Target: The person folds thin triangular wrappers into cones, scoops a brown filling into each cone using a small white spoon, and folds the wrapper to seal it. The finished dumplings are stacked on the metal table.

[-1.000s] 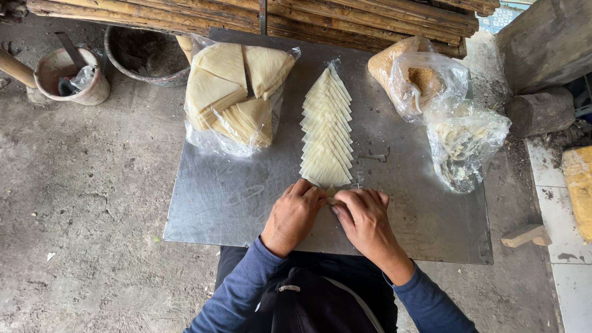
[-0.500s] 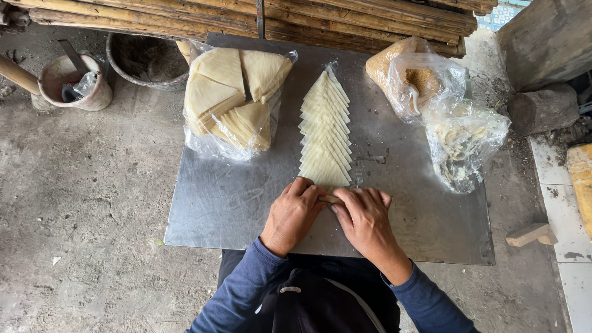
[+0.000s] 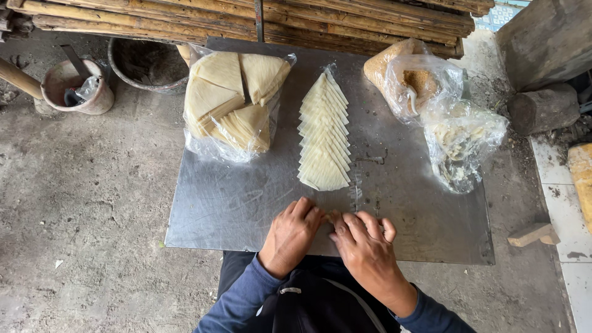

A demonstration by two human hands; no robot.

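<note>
Wrappers (image 3: 324, 135) fan lengthwise, tips away from hands.

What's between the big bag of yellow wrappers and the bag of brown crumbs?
In the head view, a fanned row of pale leaf wrappers lies on the metal sheet between the wrapper bag and the crumb bag.

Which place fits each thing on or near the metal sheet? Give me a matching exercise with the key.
Things:
1. row of pale triangular wrappers
2. bag of folded pale sheets
3. bag of brown crumbs
4. small bucket

Places:
A. on the ground, far left
B. sheet's middle, beyond the hands
C. sheet's far right corner
D. sheet's far left part

Pairs: 1-B, 2-D, 3-C, 4-A
</note>
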